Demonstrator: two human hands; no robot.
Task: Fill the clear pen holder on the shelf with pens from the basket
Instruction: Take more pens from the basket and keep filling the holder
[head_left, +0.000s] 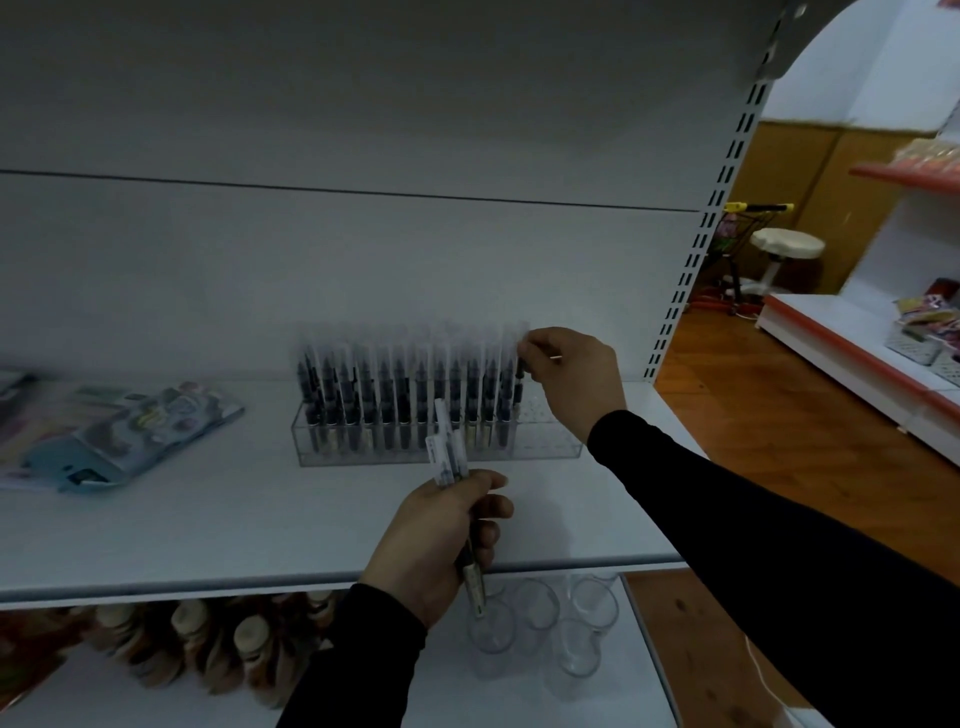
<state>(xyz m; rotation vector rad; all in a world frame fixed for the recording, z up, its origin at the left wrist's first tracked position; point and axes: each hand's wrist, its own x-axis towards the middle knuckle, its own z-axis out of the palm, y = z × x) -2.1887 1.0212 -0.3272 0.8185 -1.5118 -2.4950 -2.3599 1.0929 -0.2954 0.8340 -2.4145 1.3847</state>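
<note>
One pen (521, 370) pinched in your right hand (566, 376): seat it upright in the clear pen holder's (545, 441) empty right end, left hand (441, 540) gripping spare pens (447, 452).

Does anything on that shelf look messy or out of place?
Only the packets at the shelf's left, lying askew in a loose heap. The pens in the clear pen holder stand upright in tidy rows; its right end is still empty.

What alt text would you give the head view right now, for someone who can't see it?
A person's right hand lowers a pen into the right end of a clear pen holder, mostly full, on a white shelf. The left hand holds a few more pens in front. Packaged items lie to the left.
</note>
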